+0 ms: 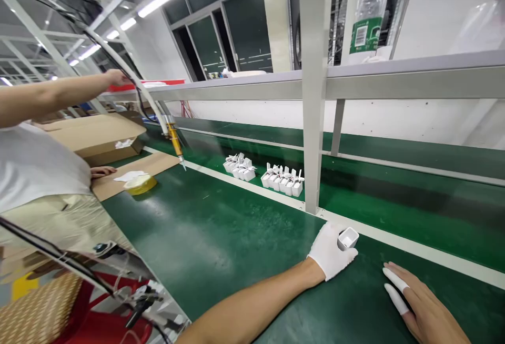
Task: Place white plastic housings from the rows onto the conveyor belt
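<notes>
Head view, watched from my remote seat. My left hand (333, 252), gloved in white, holds a small white box (349, 240) between thumb and fingers, over the green table (221, 249), just short of the pale strip (244, 188). Resting or lifted: can't tell. My right hand (426, 304), lower right, holds nothing; fingers loosely spread, two in white covers, well apart from the box.

Progress: partway, I judge. Beyond the strip, left of the post (313, 97), stand a left cluster of boxes (248, 173) and a right row of boxes (287, 184), small pieces sticking up from them. Those look further along; the held one shows nothing poking out, so its share is probably undone. Total left: can't tell.

Box direction: open mouth faces up and toward me. Long axis seems to run left to right, but the outline is nearly square; unsure.
</notes>
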Demonstrator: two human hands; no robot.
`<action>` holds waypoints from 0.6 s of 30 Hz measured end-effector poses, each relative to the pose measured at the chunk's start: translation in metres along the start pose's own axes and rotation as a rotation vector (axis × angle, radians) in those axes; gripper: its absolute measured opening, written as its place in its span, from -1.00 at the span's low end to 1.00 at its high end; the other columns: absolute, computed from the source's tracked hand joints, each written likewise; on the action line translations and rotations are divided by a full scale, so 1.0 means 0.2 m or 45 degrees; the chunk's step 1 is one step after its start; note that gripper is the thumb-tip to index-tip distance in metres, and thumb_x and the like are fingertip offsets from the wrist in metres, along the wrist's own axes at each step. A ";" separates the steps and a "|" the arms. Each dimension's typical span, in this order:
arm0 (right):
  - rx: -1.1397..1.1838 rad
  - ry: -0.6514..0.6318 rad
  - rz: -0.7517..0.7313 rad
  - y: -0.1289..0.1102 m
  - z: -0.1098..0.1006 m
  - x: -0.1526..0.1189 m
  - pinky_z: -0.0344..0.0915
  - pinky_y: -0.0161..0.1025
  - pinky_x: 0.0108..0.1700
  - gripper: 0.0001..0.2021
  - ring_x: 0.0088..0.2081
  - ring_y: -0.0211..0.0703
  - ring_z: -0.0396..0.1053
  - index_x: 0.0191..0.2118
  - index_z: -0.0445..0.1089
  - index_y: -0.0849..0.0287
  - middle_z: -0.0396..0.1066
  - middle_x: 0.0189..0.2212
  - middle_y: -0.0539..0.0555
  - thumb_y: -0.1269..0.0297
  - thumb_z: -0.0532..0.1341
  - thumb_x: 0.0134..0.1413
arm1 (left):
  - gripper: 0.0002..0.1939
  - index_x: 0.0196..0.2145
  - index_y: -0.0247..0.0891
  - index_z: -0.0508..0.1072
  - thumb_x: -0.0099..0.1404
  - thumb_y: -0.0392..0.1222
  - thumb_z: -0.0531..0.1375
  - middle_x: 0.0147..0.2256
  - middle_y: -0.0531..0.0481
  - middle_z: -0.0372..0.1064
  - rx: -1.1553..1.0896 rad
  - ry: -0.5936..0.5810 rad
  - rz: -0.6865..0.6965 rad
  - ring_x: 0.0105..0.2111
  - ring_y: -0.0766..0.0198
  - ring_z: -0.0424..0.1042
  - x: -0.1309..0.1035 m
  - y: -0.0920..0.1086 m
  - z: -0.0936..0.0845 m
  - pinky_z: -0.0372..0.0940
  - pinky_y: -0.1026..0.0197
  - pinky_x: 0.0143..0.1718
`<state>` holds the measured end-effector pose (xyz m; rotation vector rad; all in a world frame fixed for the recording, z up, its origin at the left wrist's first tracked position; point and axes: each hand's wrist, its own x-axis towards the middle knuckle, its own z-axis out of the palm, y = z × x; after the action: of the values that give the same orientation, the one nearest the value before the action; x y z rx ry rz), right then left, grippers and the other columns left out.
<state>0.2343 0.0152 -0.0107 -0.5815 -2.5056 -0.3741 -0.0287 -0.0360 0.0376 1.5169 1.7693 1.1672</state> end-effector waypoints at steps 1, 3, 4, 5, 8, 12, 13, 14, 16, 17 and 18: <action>-0.010 -0.003 -0.012 0.01 0.00 -0.01 0.57 -0.07 -0.03 -0.57 0.08 0.04 0.47 0.24 0.26 0.14 0.40 0.16 0.14 0.19 -0.03 0.34 | -0.58 -0.13 -0.20 0.48 0.02 -0.13 0.37 -0.16 -0.07 0.34 0.000 0.019 -0.009 -0.16 0.12 0.38 0.00 -0.01 0.01 0.33 0.03 -0.07; -0.023 -0.015 -0.031 0.02 0.01 -0.02 0.57 -0.06 -0.04 -0.56 0.09 0.05 0.46 0.24 0.26 0.14 0.37 0.19 0.13 0.21 -0.02 0.32 | -0.41 -0.06 -0.21 0.45 -0.07 -0.06 0.44 -0.11 -0.10 0.32 -0.005 0.106 -0.007 -0.11 0.06 0.37 0.00 -0.01 0.02 0.33 -0.01 -0.04; -0.025 -0.022 -0.040 0.02 0.01 -0.03 0.57 -0.06 -0.04 -0.55 0.10 0.05 0.45 0.25 0.25 0.14 0.35 0.21 0.13 0.22 -0.02 0.31 | -0.32 -0.03 -0.22 0.43 -0.12 -0.03 0.47 -0.09 -0.12 0.31 -0.003 0.173 0.015 -0.09 0.04 0.36 0.00 -0.02 0.02 0.34 -0.03 -0.03; -0.025 -0.024 -0.048 0.03 0.02 -0.03 0.57 -0.06 -0.04 -0.54 0.11 0.05 0.45 0.25 0.25 0.15 0.34 0.22 0.13 0.23 -0.02 0.30 | -0.28 -0.03 -0.23 0.42 -0.15 -0.01 0.49 -0.08 -0.13 0.30 0.006 0.250 0.059 -0.08 0.02 0.36 -0.01 -0.01 0.02 0.34 -0.04 -0.03; -0.036 -0.007 -0.064 0.03 0.02 -0.03 0.58 -0.05 -0.06 -0.54 0.09 0.07 0.46 0.25 0.26 0.15 0.35 0.21 0.14 0.21 0.00 0.29 | -0.36 -0.10 -0.23 0.44 -0.13 0.03 0.48 -0.15 -0.12 0.34 0.069 0.420 0.306 -0.11 0.03 0.36 -0.05 0.00 0.03 0.35 -0.04 -0.07; -0.045 0.003 -0.067 0.04 0.02 -0.02 0.60 -0.11 -0.13 -0.54 0.05 0.05 0.49 0.23 0.30 0.10 0.36 0.20 0.10 0.22 0.03 0.25 | -0.37 -0.09 -0.22 0.47 -0.04 0.18 0.41 -0.20 -0.14 0.40 0.191 0.438 0.634 -0.22 0.05 0.41 -0.12 0.00 0.09 0.38 -0.04 -0.18; -0.049 0.000 -0.066 0.04 0.02 -0.02 0.60 -0.12 -0.13 -0.53 0.05 0.05 0.49 0.23 0.31 0.09 0.36 0.20 0.09 0.24 0.03 0.23 | -0.34 -0.06 -0.23 0.47 -0.04 0.22 0.40 -0.18 -0.17 0.41 0.205 0.466 0.695 -0.23 0.04 0.42 -0.14 -0.01 0.12 0.39 -0.05 -0.20; -0.052 -0.001 -0.069 0.04 0.02 -0.02 0.60 -0.12 -0.13 -0.53 0.05 0.04 0.49 0.22 0.31 0.08 0.36 0.20 0.08 0.26 0.03 0.21 | -0.30 -0.04 -0.23 0.47 -0.04 0.25 0.39 -0.18 -0.19 0.42 0.203 0.503 0.755 -0.23 0.02 0.43 -0.15 -0.02 0.15 0.40 -0.05 -0.21; -0.055 0.015 -0.072 0.04 0.01 -0.02 0.59 -0.11 -0.11 -0.52 0.05 0.05 0.49 0.21 0.33 0.08 0.36 0.20 0.08 0.31 0.04 0.18 | -0.30 -0.03 -0.23 0.49 -0.02 0.27 0.37 -0.22 -0.18 0.44 0.181 0.550 0.840 -0.22 -0.01 0.46 -0.17 -0.05 0.21 0.42 -0.06 -0.22; -0.049 0.033 -0.078 0.04 0.01 -0.02 0.58 -0.10 -0.09 -0.52 0.05 0.05 0.49 0.19 0.34 0.09 0.38 0.19 0.08 0.32 0.04 0.16 | -0.33 -0.05 -0.22 0.50 -0.01 0.27 0.36 -0.26 -0.16 0.45 0.173 0.536 0.856 -0.22 -0.01 0.46 -0.17 -0.06 0.23 0.43 -0.06 -0.22; -0.039 0.049 -0.081 0.04 0.01 -0.02 0.58 -0.10 -0.09 -0.52 0.05 0.05 0.49 0.19 0.35 0.11 0.39 0.18 0.09 0.33 0.04 0.15 | -0.36 -0.06 -0.22 0.51 0.02 0.26 0.35 -0.27 -0.15 0.46 0.173 0.507 0.850 -0.22 0.00 0.47 -0.17 -0.07 0.24 0.43 -0.05 -0.21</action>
<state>0.2408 0.0214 -0.0131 -0.5027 -2.4902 -0.4439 0.0120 -0.0568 -0.0017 2.1729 1.6400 1.7983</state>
